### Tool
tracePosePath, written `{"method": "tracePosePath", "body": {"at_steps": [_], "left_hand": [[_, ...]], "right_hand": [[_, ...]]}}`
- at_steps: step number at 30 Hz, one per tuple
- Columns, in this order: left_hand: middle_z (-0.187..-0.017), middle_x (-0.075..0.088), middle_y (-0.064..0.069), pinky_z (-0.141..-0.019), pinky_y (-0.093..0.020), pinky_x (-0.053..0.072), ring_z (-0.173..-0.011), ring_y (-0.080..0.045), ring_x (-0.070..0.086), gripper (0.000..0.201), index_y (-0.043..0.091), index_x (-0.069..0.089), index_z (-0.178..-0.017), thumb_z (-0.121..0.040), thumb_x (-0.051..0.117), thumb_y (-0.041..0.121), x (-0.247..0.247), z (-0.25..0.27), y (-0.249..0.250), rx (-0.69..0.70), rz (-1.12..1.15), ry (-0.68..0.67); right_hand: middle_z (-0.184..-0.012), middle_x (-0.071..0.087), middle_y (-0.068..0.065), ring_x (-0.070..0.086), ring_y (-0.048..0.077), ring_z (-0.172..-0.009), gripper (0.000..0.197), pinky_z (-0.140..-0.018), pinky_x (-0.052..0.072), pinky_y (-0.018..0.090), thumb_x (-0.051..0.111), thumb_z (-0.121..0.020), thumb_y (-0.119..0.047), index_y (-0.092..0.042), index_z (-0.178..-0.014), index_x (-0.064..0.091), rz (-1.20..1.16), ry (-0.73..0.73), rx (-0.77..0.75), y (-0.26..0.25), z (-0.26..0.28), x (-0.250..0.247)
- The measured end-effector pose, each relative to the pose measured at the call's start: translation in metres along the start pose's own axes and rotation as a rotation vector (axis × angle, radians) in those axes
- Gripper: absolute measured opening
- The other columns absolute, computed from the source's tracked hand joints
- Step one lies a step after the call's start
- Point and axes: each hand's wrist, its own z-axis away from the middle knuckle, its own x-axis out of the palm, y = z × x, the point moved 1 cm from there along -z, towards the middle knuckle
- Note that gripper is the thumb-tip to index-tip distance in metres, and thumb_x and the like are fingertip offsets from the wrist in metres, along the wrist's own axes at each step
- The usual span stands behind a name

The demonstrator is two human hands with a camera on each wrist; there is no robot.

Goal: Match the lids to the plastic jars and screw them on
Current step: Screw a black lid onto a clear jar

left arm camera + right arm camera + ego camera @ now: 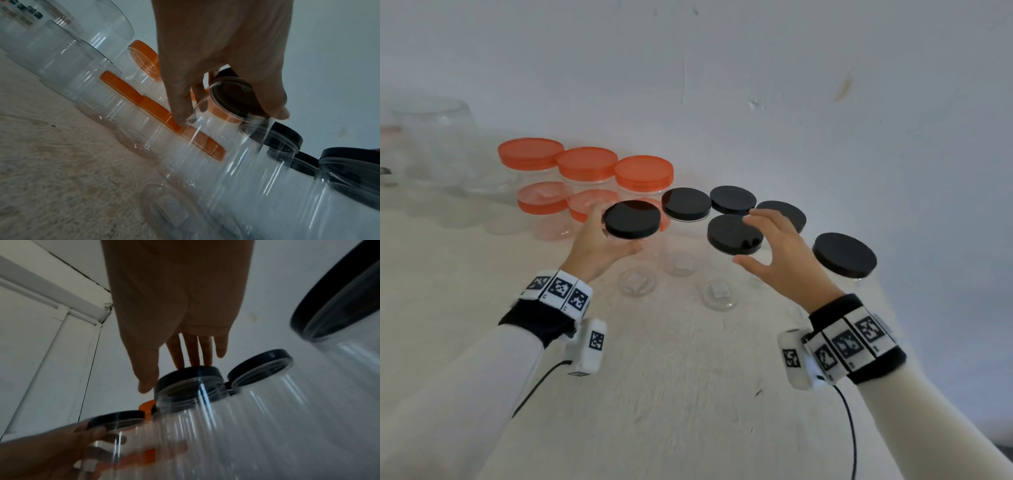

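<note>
Several clear plastic jars stand on the table (688, 394), some with black lids, some with orange lids. My left hand (602, 236) grips a black-lidded jar (631, 219) just under its lid; the left wrist view shows the left hand (230, 113) with thumb and fingers curled round the jar's neck (232, 95). My right hand (748, 241) hovers with straight, spread fingers over another black-lidded jar (726, 236). In the right wrist view the right hand's (170, 374) fingertips reach that lid's (189, 374) rim, the thumb beside it. Whether they touch it I cannot tell.
More black-lidded jars stand behind (686, 204) (732, 199) and to the right (844, 255). Orange-lidded jars (587, 162) form two rows at the back left. Large lidless clear jars (431, 144) stand at the far left. A wall (756, 85) rises close behind.
</note>
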Motion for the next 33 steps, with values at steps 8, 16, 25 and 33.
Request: {"method": "tracePosePath", "body": {"at_steps": [8, 16, 25, 33], "left_hand": [[-0.117, 0.049, 0.005, -0.068, 0.005, 0.035, -0.094, 0.01, 0.046, 0.075, 0.016, 0.04, -0.126, -0.066, 0.083, 0.014, -0.001, -0.004, -0.006, 0.027, 0.017, -0.008], [-0.118, 0.048, 0.005, -0.074, 0.001, 0.036, -0.1, 0.001, 0.047, 0.076, 0.017, 0.039, -0.126, -0.065, 0.084, 0.017, -0.001, -0.005, -0.008, 0.068, 0.003, -0.007], [-0.108, 0.049, 0.015, -0.075, -0.002, 0.039, -0.096, 0.01, 0.048, 0.072, 0.024, 0.037, -0.117, -0.063, 0.084, 0.018, -0.001, -0.003, -0.007, 0.083, 0.017, -0.008], [-0.109, 0.05, 0.019, -0.072, -0.007, 0.043, -0.088, 0.024, 0.047, 0.072, 0.023, 0.038, -0.12, -0.065, 0.084, 0.013, -0.001, -0.004, -0.011, 0.066, 0.091, -0.028]], "right_hand": [[-0.128, 0.056, 0.004, 0.048, 0.024, -0.12, 0.05, -0.094, 0.046, 0.041, 0.075, -0.077, -0.031, -0.012, -0.12, 0.061, 0.022, -0.033, -0.102, -0.017, -0.009, 0.02], [-0.12, 0.061, 0.0, 0.055, 0.02, -0.11, 0.051, -0.081, 0.051, 0.034, 0.059, -0.077, -0.053, -0.017, -0.113, 0.065, 0.004, -0.125, -0.305, -0.036, 0.003, 0.015], [-0.11, 0.058, -0.007, 0.05, -0.011, -0.084, 0.036, -0.078, 0.039, 0.009, 0.07, -0.082, -0.025, -0.016, -0.116, 0.062, -0.114, -0.075, -0.018, -0.011, -0.061, -0.021], [-0.134, 0.043, 0.005, 0.041, 0.027, -0.123, 0.063, -0.1, 0.039, 0.044, 0.073, -0.077, -0.038, -0.021, -0.131, 0.046, 0.075, -0.353, 0.217, 0.021, -0.115, 0.006]]}}
